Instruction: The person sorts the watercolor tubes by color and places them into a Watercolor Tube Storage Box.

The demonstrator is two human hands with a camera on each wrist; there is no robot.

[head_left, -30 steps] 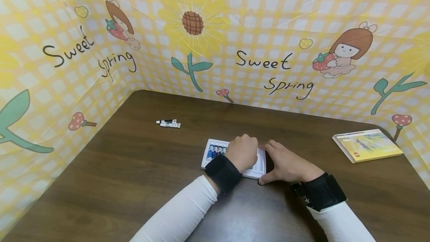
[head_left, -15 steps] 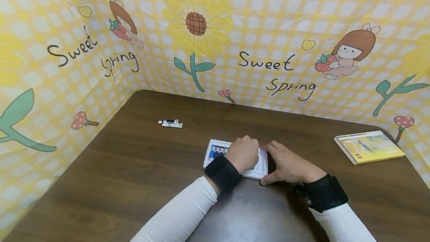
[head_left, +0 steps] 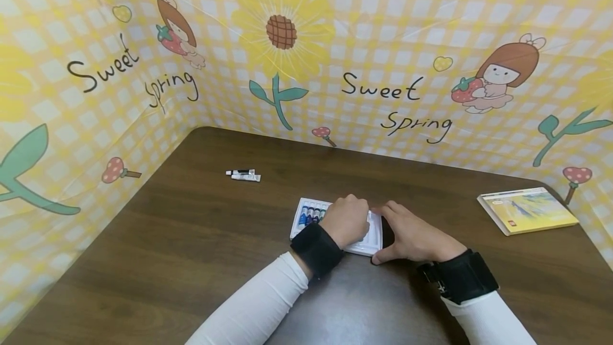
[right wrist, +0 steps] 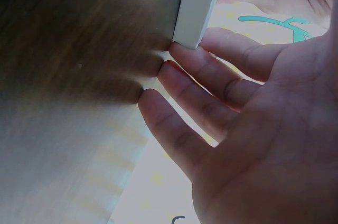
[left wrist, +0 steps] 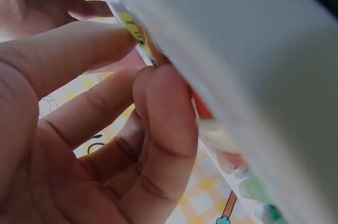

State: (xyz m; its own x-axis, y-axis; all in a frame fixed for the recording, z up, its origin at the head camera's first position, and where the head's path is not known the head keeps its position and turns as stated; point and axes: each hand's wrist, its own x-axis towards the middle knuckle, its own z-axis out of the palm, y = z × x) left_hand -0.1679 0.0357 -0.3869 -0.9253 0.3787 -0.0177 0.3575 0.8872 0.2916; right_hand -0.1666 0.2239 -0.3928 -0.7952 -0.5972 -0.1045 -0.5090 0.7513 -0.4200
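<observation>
A white plastic tray (head_left: pixel 375 241) lies on the table, with blue and green paint tubes (head_left: pixel 310 216) at its left end. My left hand (head_left: pixel 346 221) is over its middle and hides much of it from above. In the left wrist view, that hand's fingertips pinch a paint tube with a yellow label (left wrist: pixel 132 26) at the tray, beside red and green tubes. My right hand (head_left: pixel 414 236) holds the tray's right end, thumb at the near corner and index finger at the far one. Its other fingertips (right wrist: pixel 153 100) rest on the table against the tray's side in the right wrist view.
Two small paint tubes, one with a black label (head_left: pixel 243 172) and one white (head_left: pixel 246 178), lie together at the back left. A yellow box (head_left: pixel 531 211) with a printed picture lies at the far right. Yellow checked cloth (head_left: pixel 373 31) hangs behind the brown table (head_left: pixel 191 217).
The head view has shifted slightly. Both hands keep nearly the same places at the tray.
</observation>
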